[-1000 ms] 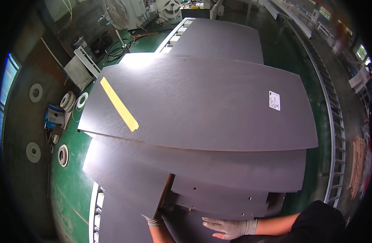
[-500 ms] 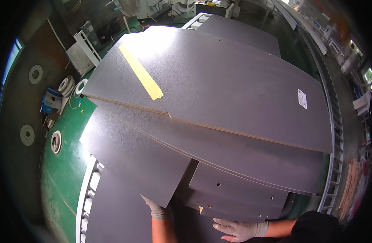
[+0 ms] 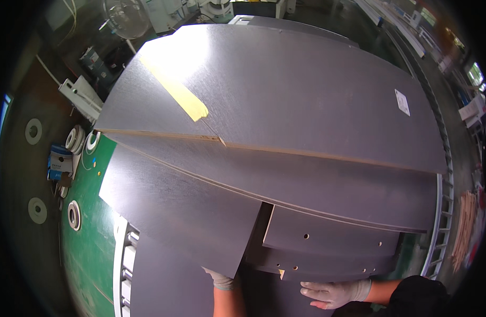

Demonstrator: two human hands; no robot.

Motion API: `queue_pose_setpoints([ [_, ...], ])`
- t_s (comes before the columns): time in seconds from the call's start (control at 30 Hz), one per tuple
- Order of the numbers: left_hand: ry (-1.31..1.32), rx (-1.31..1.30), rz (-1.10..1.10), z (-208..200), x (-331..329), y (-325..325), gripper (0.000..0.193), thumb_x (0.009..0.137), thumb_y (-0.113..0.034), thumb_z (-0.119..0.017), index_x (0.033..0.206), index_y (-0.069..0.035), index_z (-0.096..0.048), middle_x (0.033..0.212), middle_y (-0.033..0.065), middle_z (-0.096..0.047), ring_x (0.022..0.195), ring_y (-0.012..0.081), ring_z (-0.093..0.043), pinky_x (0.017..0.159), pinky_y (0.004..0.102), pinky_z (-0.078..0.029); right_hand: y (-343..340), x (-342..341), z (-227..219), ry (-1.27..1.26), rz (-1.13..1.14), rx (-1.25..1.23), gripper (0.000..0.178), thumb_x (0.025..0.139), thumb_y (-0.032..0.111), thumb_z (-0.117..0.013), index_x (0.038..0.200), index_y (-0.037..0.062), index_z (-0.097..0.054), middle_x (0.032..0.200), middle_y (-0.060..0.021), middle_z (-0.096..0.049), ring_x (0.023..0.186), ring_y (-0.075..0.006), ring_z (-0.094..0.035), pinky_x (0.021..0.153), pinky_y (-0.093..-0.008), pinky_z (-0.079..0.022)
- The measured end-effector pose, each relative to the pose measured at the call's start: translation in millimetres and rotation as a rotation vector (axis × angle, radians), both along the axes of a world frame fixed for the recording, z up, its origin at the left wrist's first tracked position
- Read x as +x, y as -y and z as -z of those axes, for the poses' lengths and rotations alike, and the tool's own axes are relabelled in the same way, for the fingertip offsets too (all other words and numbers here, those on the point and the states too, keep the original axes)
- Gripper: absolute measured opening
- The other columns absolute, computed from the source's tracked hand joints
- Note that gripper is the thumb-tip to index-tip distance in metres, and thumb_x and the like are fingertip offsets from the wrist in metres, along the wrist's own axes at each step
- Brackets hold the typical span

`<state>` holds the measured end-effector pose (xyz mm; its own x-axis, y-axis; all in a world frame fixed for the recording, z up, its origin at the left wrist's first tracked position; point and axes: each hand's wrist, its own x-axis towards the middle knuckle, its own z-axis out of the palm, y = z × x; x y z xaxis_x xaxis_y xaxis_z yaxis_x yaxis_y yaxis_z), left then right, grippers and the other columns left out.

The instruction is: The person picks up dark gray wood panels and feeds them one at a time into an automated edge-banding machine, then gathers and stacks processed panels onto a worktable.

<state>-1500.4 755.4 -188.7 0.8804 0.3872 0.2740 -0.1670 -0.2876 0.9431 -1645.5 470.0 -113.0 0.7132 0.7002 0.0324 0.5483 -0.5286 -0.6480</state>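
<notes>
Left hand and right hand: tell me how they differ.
The left hand is mostly hidden beneath a dark panel, while the right hand shows its back and extended fingers. The left hand's forearm points up the picture; the right hand's comes from the right, below a dark sleeve. Both wear pale gloves.

A wide, bendy-edged camera sits on the person's head. Facing forward and down, it looks from close by over the big gray board [image 3: 306, 90], with the hands [image 3: 335, 293] on its near side.
</notes>
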Motion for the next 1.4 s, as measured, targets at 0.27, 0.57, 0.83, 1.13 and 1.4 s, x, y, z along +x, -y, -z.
queue_pose_setpoints([
  [0.27, -0.042, -0.035, 0.032, 25, 47, 27, 0.041, 0.087, -0.020, -0.069, 0.123, -0.001, -0.061, 0.119, 0.0116, -0.065, 0.103, 0.0259, -0.065, 0.084, 0.0379, -0.055, 31, 68, -17, 0.045, 0.035, 0.007, 0.049, 0.077, 0.027, -0.077, 0.122, 0.0112, -0.065, 0.128, -0.0048, -0.060, 0.121, -0.0250, -0.055, 0.106, -0.0423, -0.042],
  [0.57, -0.119, -0.119, -0.002, 52, 65, 3, 0.048, 0.086, -0.018, -0.069, 0.128, 0.001, -0.055, 0.129, 0.0155, -0.058, 0.112, 0.0259, -0.060, 0.091, 0.0405, -0.051, 19, 78, -22, 0.076, 0.157, 0.070, 0.043, 0.078, 0.018, -0.074, 0.120, 0.0103, -0.065, 0.132, -0.0056, -0.059, 0.120, -0.0253, -0.057, 0.102, -0.0405, -0.045],
  [0.83, 0.011, -0.446, -0.215, 18, 124, 41, 0.087, 0.091, -0.041, -0.050, 0.155, 0.001, -0.008, 0.161, 0.0227, -0.012, 0.147, 0.0332, -0.020, 0.122, 0.0466, -0.015, 20, 67, 12, 0.139, 0.130, 0.075, 0.032, 0.087, 0.017, -0.065, 0.115, 0.0025, -0.064, 0.135, -0.0142, -0.053, 0.128, -0.0303, -0.050, 0.104, -0.0385, -0.045],
  [1.13, -0.198, 0.706, -0.244, -15, 8, 32, 0.069, 0.101, -0.045, -0.043, 0.147, 0.005, -0.033, 0.150, 0.0271, -0.038, 0.139, 0.0410, -0.036, 0.117, 0.0444, -0.028, 10, 32, 21, 0.346, 0.362, 0.064, 0.032, 0.085, 0.024, -0.064, 0.111, 0.0057, -0.064, 0.129, -0.0144, -0.057, 0.129, -0.0318, -0.046, 0.111, -0.0454, -0.033],
  [1.4, -0.569, 1.372, -0.238, 30, -204, 15, 0.062, 0.099, -0.050, -0.037, 0.140, -0.005, -0.050, 0.146, 0.0173, -0.046, 0.133, 0.0350, -0.043, 0.110, 0.0478, -0.032, 202, -115, 44, -0.284, -0.017, -0.034, 0.048, 0.089, 0.033, -0.058, 0.127, 0.0042, -0.059, 0.150, -0.0218, -0.037, 0.134, -0.0381, -0.043, 0.108, -0.0442, -0.040],
])
